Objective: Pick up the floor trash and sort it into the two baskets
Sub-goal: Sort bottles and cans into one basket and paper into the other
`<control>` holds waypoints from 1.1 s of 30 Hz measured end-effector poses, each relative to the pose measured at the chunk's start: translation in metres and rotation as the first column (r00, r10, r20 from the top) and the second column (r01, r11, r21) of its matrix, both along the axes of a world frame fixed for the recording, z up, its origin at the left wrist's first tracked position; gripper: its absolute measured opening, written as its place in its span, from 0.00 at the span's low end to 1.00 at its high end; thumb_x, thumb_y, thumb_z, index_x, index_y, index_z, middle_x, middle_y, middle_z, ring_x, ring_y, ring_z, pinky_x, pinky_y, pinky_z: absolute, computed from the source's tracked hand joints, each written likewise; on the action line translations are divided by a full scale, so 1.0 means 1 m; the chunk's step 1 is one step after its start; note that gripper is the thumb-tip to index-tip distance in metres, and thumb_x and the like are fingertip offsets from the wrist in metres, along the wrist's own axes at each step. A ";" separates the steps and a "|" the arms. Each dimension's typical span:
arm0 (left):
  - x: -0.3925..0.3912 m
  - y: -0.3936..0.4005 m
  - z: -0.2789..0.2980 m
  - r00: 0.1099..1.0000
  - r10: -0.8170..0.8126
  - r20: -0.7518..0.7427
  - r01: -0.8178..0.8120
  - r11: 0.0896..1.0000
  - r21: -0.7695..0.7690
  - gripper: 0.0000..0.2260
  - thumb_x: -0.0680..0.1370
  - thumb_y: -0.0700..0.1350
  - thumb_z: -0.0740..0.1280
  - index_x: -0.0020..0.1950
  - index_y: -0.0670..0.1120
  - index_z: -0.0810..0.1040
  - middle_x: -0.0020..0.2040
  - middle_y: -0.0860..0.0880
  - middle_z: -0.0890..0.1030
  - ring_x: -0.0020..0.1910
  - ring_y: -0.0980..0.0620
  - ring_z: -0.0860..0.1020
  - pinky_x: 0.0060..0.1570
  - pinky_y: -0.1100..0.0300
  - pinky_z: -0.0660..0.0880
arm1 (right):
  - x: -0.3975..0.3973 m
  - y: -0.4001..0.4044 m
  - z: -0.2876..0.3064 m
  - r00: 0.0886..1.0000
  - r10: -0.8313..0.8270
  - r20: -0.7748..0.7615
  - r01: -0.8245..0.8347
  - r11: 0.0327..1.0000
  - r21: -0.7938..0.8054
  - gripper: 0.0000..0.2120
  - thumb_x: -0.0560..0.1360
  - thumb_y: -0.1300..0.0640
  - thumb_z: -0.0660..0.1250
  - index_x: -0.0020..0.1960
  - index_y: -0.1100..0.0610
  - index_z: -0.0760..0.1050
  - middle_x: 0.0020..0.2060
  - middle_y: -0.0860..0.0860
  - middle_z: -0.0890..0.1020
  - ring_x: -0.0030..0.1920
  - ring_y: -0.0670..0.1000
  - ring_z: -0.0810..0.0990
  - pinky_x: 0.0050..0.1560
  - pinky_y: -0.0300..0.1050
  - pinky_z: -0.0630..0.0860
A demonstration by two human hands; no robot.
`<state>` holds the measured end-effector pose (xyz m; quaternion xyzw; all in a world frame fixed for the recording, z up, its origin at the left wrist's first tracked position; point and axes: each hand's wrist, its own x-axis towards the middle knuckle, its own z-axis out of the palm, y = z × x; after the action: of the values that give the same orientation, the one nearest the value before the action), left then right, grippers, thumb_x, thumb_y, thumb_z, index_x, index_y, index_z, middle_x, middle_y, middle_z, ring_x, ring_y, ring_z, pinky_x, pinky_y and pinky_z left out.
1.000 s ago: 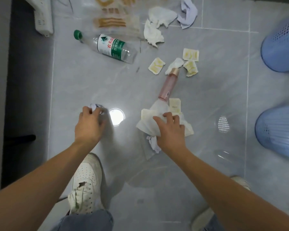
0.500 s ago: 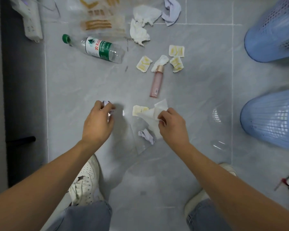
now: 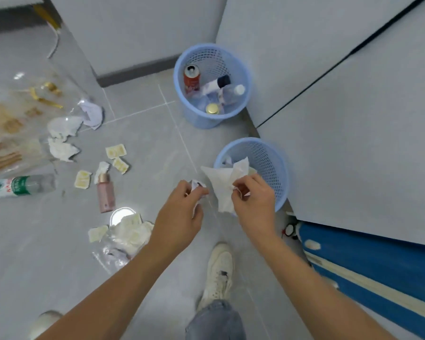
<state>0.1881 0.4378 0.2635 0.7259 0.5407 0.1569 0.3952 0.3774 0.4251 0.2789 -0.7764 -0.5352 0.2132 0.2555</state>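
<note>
White sneaker (image 3: 220, 273) on grey tiled floor (image 3: 59, 253) — blue board (image 3: 378, 263) beside.

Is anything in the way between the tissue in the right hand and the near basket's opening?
Nothing visible blocks it. The right hand pinches the white tissue right at the near basket rim, and the opening beyond is open, with only some paper already inside.

Two bare forearms reach forward from the bottom edge, hands side by side and close together. The left hand (image 3: 179, 217) is seen from the back, its fingers (image 3: 194, 191) curled round a small crumpled scrap (image 3: 197, 185). Just to their right, the right hand (image 3: 254, 200) pinches a white tissue (image 3: 222, 185) between thumb and curled fingers.
</note>
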 end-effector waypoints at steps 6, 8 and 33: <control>0.115 0.024 -0.014 0.996 -0.092 -0.022 0.090 0.995 -0.045 0.16 0.79 0.41 0.65 0.65 0.54 0.77 0.52 0.51 0.71 0.45 0.50 0.75 0.40 0.51 0.78 | 0.099 0.008 -0.012 0.998 -0.060 0.035 0.062 0.996 -0.069 0.07 0.72 0.66 0.70 0.45 0.55 0.80 0.42 0.47 0.77 0.40 0.49 0.79 0.43 0.50 0.79; 0.134 0.027 -0.029 0.988 -0.133 -0.078 0.125 0.987 -0.102 0.20 0.80 0.43 0.65 0.70 0.57 0.74 0.54 0.49 0.74 0.50 0.48 0.77 0.45 0.51 0.79 | 0.116 0.008 -0.027 0.998 -0.054 0.029 0.058 0.989 -0.134 0.07 0.73 0.64 0.72 0.49 0.55 0.81 0.43 0.48 0.77 0.41 0.49 0.79 0.45 0.50 0.80; 0.066 0.013 -0.033 0.972 -0.204 -0.119 0.202 0.979 -0.035 0.17 0.80 0.44 0.65 0.70 0.52 0.74 0.61 0.52 0.75 0.54 0.49 0.77 0.46 0.50 0.80 | 0.053 -0.018 -0.036 0.995 0.008 0.096 0.011 0.981 -0.196 0.12 0.73 0.63 0.70 0.56 0.52 0.80 0.45 0.45 0.79 0.45 0.46 0.78 0.44 0.48 0.79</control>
<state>0.2540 0.4512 0.2306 0.7810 0.4884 0.0651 0.3837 0.4302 0.4075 0.2424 -0.8076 -0.5228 0.2269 0.1517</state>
